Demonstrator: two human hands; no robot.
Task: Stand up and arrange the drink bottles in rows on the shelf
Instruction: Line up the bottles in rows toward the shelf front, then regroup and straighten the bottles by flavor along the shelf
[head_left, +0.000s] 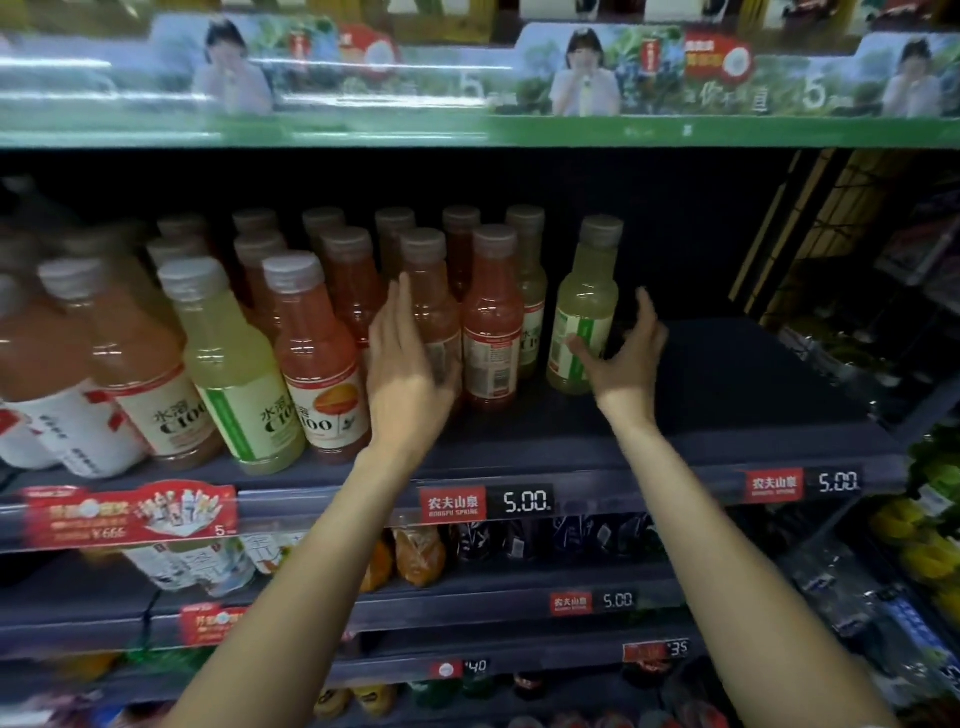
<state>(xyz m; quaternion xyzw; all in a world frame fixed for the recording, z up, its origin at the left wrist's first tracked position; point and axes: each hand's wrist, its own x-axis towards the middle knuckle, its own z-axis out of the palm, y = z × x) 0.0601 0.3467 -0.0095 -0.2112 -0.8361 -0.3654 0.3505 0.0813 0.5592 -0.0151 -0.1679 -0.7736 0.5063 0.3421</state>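
Observation:
Several upright drink bottles stand in rows on the dark shelf (727, 405), pink-orange and pale green ones. My left hand (402, 358) is flat with straight fingers in front of a pink bottle (428, 291); whether it touches is unclear. A lone pale green bottle (584, 312) stands at the right end of the group. My right hand (623, 358) is spread just to its right, thumb near its label, fingers loose and not closed round it. Another pink bottle (493, 317) stands between the two hands.
The shelf's right half is bare dark board. Price tags reading 5.00 (524, 501) line the front rail. Lower shelves hold more bottles (415, 556). A green advertising strip (571, 78) runs above. A wire rack with packaged goods (924, 519) stands at the right.

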